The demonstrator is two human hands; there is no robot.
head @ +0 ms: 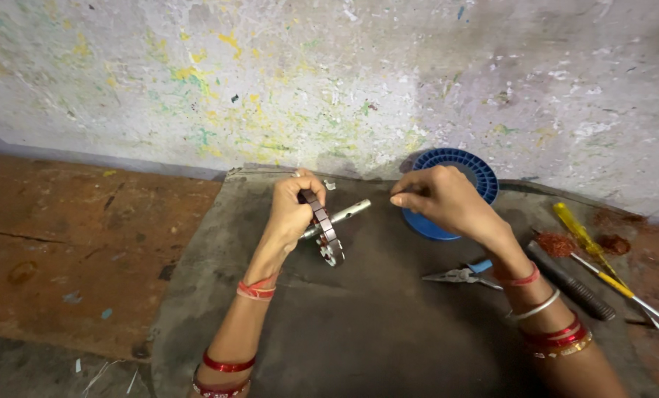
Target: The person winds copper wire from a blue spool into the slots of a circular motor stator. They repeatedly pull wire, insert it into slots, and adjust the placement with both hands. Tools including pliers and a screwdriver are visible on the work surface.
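Gripping a toothed round motor core [326, 231] in the left hand [292, 210], fingers curled shut around its rim, edge-on to the camera, held just above a dark grey mat [359, 324]. Threaded through the core's middle, a silvery metal shaft [344, 214], slanting up to the right toward the other hand. Pinched together at thumb and forefinger, the right hand [440, 200], raised beside the shaft's far end but apart from it; whether anything thin sits in that pinch, impossible to tell. Right behind that hand, a blue plastic spool [458, 184] lying flat on the mat's far edge, partly hidden by the knuckles. Resting on the mat below the right wrist, small pliers with blue handles [462, 274], nose pointing left. Further right, a dark ridged file-like bar [576, 284] lying aslant, and beside it a yellow-handled screwdriver [591, 247] with its steel shank running off toward the lower right corner. Near the screwdriver's handle, small heaps of reddish copper-coloured wire scraps [558, 243]. Red bangles and threads on both wrists. Behind everything, a paint-spattered pale wall [329, 74]; to the left, worn brown floor [64, 243].
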